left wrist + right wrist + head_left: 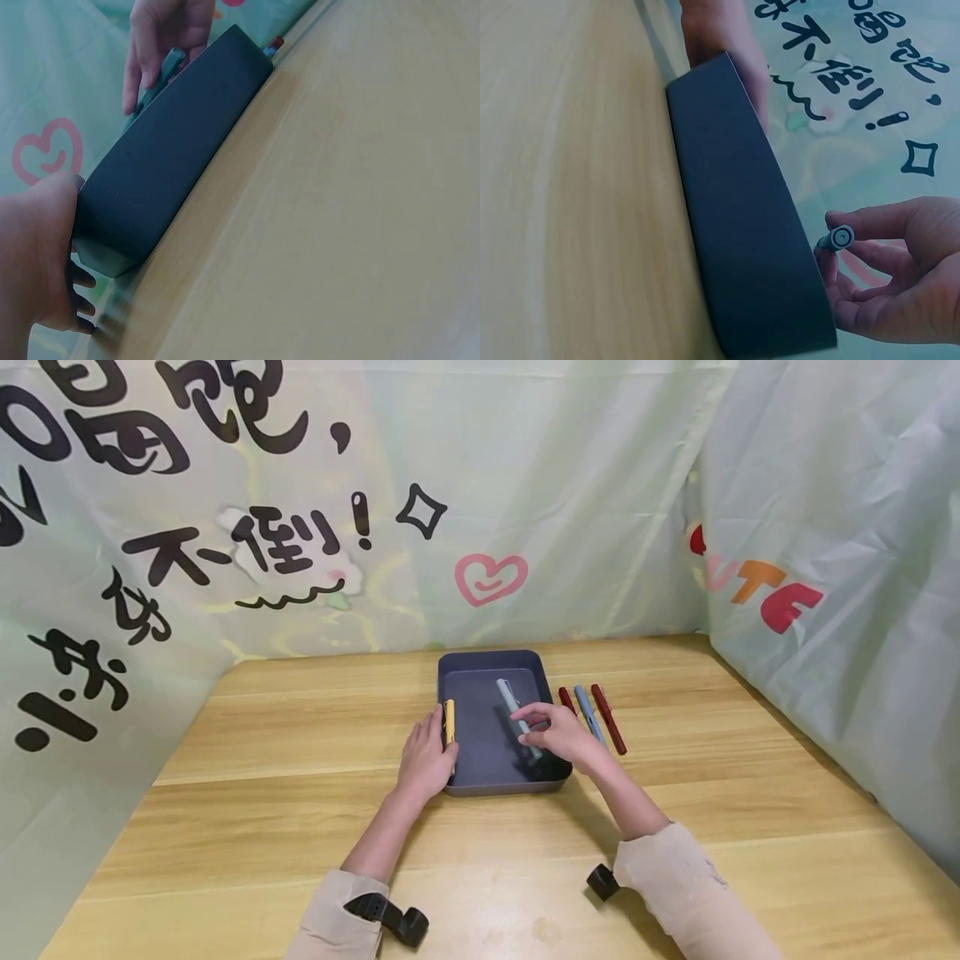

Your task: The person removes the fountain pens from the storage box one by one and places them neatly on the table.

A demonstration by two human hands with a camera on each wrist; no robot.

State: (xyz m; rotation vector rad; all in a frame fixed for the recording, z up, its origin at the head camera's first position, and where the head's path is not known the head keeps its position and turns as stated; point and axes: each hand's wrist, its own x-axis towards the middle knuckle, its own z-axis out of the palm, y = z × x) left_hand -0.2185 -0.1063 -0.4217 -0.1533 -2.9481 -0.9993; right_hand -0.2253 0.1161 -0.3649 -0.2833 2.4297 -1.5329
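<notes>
Wood table (300, 827), tray (480, 664), right hand (558, 735) pinching grey-green pen (510, 697), 3 pens (596, 714) beside

I see a light wooden table (300, 827) filling the lower frame; pale green printed sheeting (585, 485) with black characters and a pink heart (491, 578) encloses it behind and at right

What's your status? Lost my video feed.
Right hand pinches grey-green pen over tray. Left hand steadies tray, touching yellow pen. Nothing blocking.
</notes>
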